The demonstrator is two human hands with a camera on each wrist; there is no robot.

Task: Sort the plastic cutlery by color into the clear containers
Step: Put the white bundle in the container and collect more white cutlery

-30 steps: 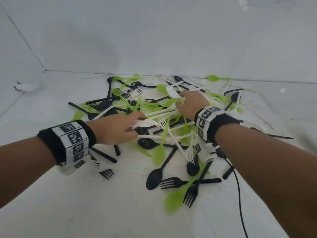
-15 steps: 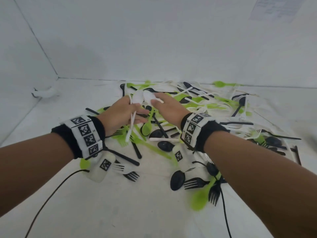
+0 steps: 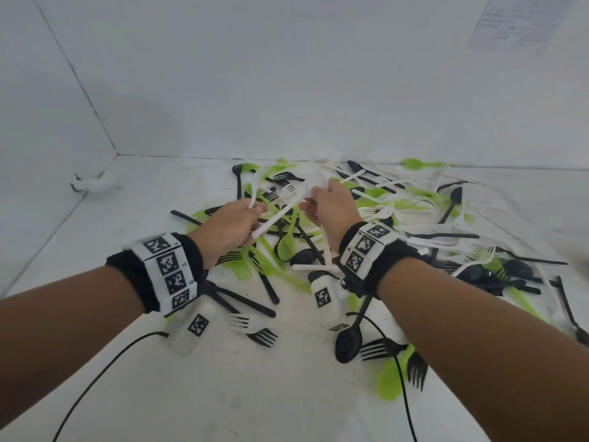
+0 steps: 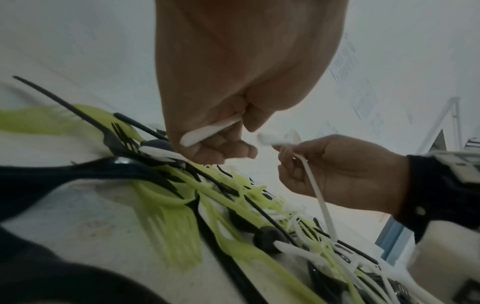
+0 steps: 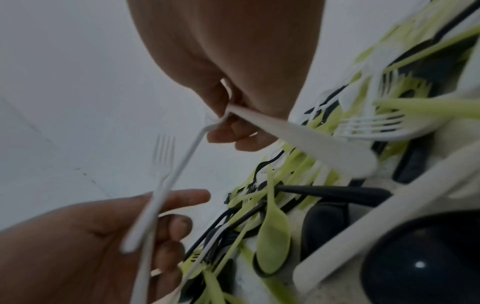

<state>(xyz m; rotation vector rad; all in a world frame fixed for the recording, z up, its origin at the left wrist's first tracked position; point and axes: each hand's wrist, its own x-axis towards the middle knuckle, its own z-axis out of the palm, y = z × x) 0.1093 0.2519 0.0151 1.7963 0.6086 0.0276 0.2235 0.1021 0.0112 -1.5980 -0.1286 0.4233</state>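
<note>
A mixed pile of green, black and white plastic cutlery (image 3: 376, 218) lies spread on the white table (image 3: 223, 393). Both hands hover above its left part, close together. My left hand (image 3: 255, 215) grips white cutlery, among it a white fork (image 3: 288, 190) whose handle runs down through the fist. The left wrist view shows a white handle (image 4: 207, 131) sticking out between the curled fingers. My right hand (image 3: 314, 202) pinches white pieces, with a white spoon (image 3: 316, 181) above its fingers. In the right wrist view a broad white handle (image 5: 306, 142) slants out of that pinch. No clear container is in view.
White walls close the table at the back and left, with a small white object (image 3: 95, 185) in the far left corner. Black cables (image 3: 95, 378) trail from both wrists. Loose black forks (image 3: 264, 338) and a black spoon (image 3: 349, 342) lie near me. A paper sheet (image 3: 522, 23) hangs top right.
Both hands rose from the pile with white cutlery and came together above its left part. The head view tilted up, so the pile sits lower and further right.
</note>
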